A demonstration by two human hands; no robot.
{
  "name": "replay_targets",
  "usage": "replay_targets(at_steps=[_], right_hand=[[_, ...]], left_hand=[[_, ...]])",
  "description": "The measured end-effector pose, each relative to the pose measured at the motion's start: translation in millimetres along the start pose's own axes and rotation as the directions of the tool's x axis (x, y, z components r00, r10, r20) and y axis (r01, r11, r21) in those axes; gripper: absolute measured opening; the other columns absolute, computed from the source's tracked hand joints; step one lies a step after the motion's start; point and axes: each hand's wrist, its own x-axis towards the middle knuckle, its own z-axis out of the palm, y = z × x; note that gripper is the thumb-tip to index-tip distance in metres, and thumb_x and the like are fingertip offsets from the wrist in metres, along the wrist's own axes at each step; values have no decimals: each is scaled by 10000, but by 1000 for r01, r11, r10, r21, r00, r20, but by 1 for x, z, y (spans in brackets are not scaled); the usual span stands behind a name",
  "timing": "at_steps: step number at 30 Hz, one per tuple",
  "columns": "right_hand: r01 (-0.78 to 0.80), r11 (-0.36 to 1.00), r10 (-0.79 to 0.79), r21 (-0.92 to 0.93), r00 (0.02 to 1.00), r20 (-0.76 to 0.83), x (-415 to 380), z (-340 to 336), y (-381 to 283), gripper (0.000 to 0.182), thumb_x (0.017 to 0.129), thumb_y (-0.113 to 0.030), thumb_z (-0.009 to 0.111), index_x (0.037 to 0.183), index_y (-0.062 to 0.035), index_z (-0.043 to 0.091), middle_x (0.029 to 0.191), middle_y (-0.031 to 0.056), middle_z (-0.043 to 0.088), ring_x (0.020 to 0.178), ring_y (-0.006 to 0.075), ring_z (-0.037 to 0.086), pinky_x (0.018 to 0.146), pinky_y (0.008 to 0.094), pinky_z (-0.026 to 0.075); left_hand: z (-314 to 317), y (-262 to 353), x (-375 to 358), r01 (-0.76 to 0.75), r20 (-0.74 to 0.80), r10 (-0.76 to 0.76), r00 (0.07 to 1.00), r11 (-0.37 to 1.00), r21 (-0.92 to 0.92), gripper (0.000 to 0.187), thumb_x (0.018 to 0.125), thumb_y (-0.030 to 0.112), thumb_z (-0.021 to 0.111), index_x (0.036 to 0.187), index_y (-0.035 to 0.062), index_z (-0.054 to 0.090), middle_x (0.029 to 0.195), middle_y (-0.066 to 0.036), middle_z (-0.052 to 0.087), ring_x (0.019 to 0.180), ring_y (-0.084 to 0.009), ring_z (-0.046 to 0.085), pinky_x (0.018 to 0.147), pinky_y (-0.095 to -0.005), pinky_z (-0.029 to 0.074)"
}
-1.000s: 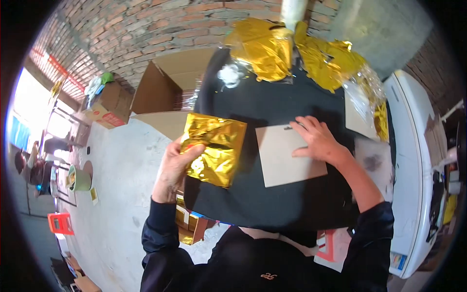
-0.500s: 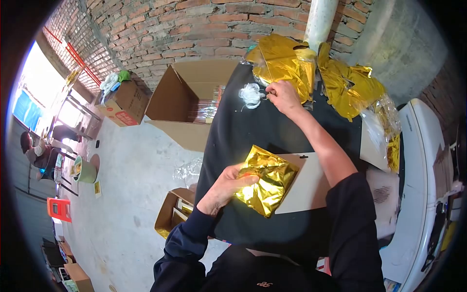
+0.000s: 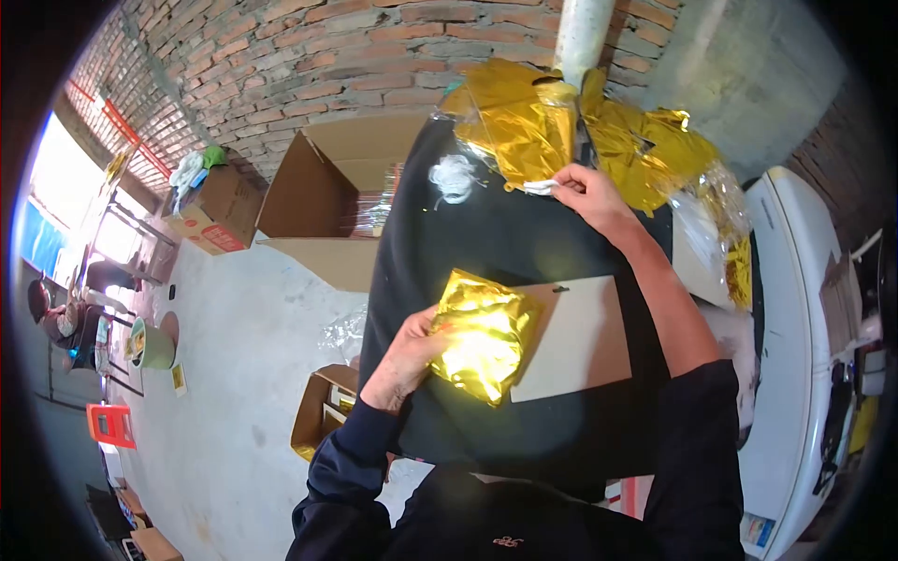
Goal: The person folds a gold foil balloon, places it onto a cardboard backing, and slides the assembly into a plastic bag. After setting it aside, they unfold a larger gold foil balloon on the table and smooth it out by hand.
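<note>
My left hand (image 3: 407, 360) grips a folded gold foil packet (image 3: 482, 341), which overlaps a pale card (image 3: 585, 337) with a small slot at its top edge. My right hand (image 3: 589, 196) is closed, thumb and fingertips pinching a small white strip (image 3: 540, 188); I cannot tell what it is exactly. Left of that hand, a loose tangle of white string (image 3: 454, 178) lies on the black-covered table (image 3: 449, 238). Large gold foil sheets (image 3: 519, 122) are heaped just beyond the right hand, and more gold foil (image 3: 645, 150) lies to their right.
Left of the table stands a large open cardboard box (image 3: 323, 257) with clear-wrapped items inside. A smaller open box (image 3: 313, 416) is on the floor nearer me. At the right is a white appliance (image 3: 795, 327). A person (image 3: 61, 318) sits far left, near a green bin (image 3: 154, 344).
My right hand has moved away from the string tangle to the right and now shows a white strip in its fingertips. My left hand keeps the foil packet, turned slightly, its surface now glaring.
</note>
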Motion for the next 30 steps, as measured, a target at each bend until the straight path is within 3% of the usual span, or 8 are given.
replay_targets(at_steps=[5,8,12,13,16,17,22,30], right_hand=[[-48,998,51,-38,995,90,-90,-14,-12,143,1015,-152,709,1062,-16,709,890,-62,637,813,17,534,730,219,429],[-110,985,86,129,980,177,-134,-12,0,143,1012,-162,710,1051,-24,715,878,-67,631,812,8,525,731,226,436],[-160,985,170,-58,956,239,-166,-8,22,235,983,-177,732,1077,35,697,847,44,719,812,105,655,738,295,510],[-151,986,161,-66,966,200,-175,-5,24,268,972,-201,745,1093,31,688,803,83,707,783,126,660,719,312,509],[44,976,-49,-215,999,-19,-183,-4,33,234,977,-181,733,1093,15,684,795,113,693,747,142,653,701,333,512],[12,974,-25,-227,998,-56,-184,-6,35,218,982,-174,725,1095,9,684,792,119,687,744,153,661,699,337,515],[-18,992,-8,-122,979,-206,-185,-12,43,154,1025,-150,669,1114,-28,696,804,126,695,732,195,688,704,340,539],[-188,981,194,47,940,-280,-193,-6,52,208,1057,-197,645,1112,-9,714,857,102,743,779,148,703,751,307,559]], left_hand=[[0,1,3,-153,-64,154,986,988,20,426,1025,86,724,1426,-15,622,1307,-97,746,1133,-177,735,1024,-352,583],[23,16,8,-285,-141,297,944,953,103,397,1030,75,721,1408,-15,641,1259,-78,759,1070,-141,736,964,-316,595],[39,31,21,-353,-109,456,883,800,485,275,1033,87,727,1291,-5,703,1099,-5,763,902,-49,679,778,-256,565],[52,36,23,-329,-124,485,866,738,590,163,991,84,760,1139,20,739,963,-9,742,792,-88,652,687,-275,525],[66,40,41,-401,325,711,624,-66,914,154,925,73,811,999,-13,707,882,-91,694,821,-234,674,724,-333,535],[79,34,44,-470,363,749,554,-78,879,206,836,46,839,886,-24,652,828,-144,618,795,-329,633,696,-389,517],[99,13,64,-504,746,455,487,-551,665,296,644,62,809,875,95,627,829,-47,605,870,-273,626,728,-384,554],[116,-51,70,-447,806,267,528,-720,531,289,871,309,820,886,129,595,829,-9,561,836,-188,611,692,-340,554]])
